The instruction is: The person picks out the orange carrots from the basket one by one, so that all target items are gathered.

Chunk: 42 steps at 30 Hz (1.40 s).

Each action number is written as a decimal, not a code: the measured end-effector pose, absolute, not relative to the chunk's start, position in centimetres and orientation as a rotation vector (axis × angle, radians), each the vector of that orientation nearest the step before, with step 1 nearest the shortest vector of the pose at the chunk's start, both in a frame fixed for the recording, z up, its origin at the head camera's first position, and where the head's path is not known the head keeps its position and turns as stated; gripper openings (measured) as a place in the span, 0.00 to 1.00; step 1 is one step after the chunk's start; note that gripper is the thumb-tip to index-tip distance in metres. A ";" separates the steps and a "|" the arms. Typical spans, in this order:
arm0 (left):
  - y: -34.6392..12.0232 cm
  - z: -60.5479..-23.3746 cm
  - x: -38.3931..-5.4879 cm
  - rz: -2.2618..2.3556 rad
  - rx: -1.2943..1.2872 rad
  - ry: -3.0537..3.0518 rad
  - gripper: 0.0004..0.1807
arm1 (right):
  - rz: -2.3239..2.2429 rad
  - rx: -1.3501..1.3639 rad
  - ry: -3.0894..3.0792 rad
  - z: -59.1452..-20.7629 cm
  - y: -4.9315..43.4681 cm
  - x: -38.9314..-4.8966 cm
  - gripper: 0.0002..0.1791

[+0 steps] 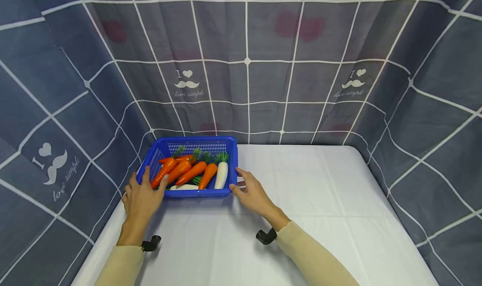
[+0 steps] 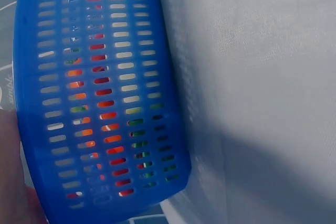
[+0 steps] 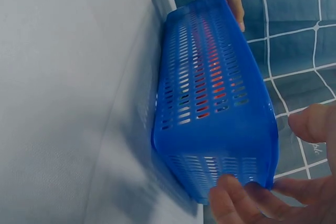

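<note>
Head view: one blue basket (image 1: pixel 199 193) on the white table (image 1: pixel 320 185) holds two white radishes (image 1: pixel 221 174) and, as overlap allows, five carrots (image 1: pixel 192 174); the left hand (image 1: pixel 141 200) grips its near-left corner, the right hand (image 1: pixel 256 194) meets its right end. Left wrist: slotted front wall (image 2: pixel 90 93). Right wrist: right fingers (image 3: pixel 239 203) touch the end wall (image 3: pixel 239 167), thumb spread off the rim.

L grip (image 2: pixel 14 177) mostly cut off, L-wrist view; lying white radish (image 1: pixel 183 187) part. hidden.
</note>
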State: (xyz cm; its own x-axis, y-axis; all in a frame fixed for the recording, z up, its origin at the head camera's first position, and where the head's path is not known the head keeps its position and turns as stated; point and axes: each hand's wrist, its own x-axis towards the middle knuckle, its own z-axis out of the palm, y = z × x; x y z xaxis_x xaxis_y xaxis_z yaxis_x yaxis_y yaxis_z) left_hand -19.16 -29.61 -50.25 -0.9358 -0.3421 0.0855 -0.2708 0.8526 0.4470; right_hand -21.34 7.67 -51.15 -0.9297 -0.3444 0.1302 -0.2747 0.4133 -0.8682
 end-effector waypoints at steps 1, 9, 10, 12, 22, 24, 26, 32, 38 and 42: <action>-29.7 -50.2 -19.2 -0.661 0.483 -2.864 0.58 | -1.577 -0.554 2.576 -51.1 7.6 -21.4 0.40; -29.9 -50.2 -19.5 -0.681 0.499 -2.847 0.55 | -1.663 -0.500 2.520 -51.1 7.6 -21.5 0.38; -29.9 -50.2 -19.4 -0.687 0.503 -2.845 0.55 | -1.665 -0.493 2.520 -51.2 7.6 -21.5 0.38; -30.0 -50.2 -19.4 -0.702 0.512 -2.839 0.54 | -1.671 -0.479 2.517 -51.3 7.6 -21.6 0.38; -30.0 -50.3 -19.0 -0.786 0.537 -2.790 0.52 | -1.735 -0.420 2.499 -51.2 7.9 -21.3 0.38; -29.9 -50.2 -18.9 -0.801 0.522 -2.774 0.51 | -1.749 -0.402 2.492 -51.2 8.0 -21.2 0.38; -29.7 -50.2 -18.6 -0.810 0.507 -2.765 0.51 | -1.759 -0.380 2.481 -51.2 8.2 -21.1 0.39; -29.1 -50.4 -17.7 -0.792 0.474 -2.769 0.50 | -1.732 -0.334 2.474 -51.5 8.9 -20.8 0.39; -28.4 -50.5 -17.0 -0.797 0.456 -2.771 0.50 | -1.716 -0.292 2.484 -51.4 9.9 -20.5 0.39; -27.5 -50.4 -16.8 -0.818 0.442 -2.780 0.51 | -1.726 -0.260 2.487 -51.3 10.8 -20.2 0.39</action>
State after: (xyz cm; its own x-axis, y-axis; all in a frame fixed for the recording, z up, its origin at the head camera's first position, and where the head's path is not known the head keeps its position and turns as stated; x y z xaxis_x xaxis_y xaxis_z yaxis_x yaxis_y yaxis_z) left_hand -16.78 -27.54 -50.41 -0.9330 -0.3410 0.1150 -0.2244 0.8012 0.5548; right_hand -20.16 10.76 -51.32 -0.9800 -0.1985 0.0128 -0.0814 0.3416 -0.9363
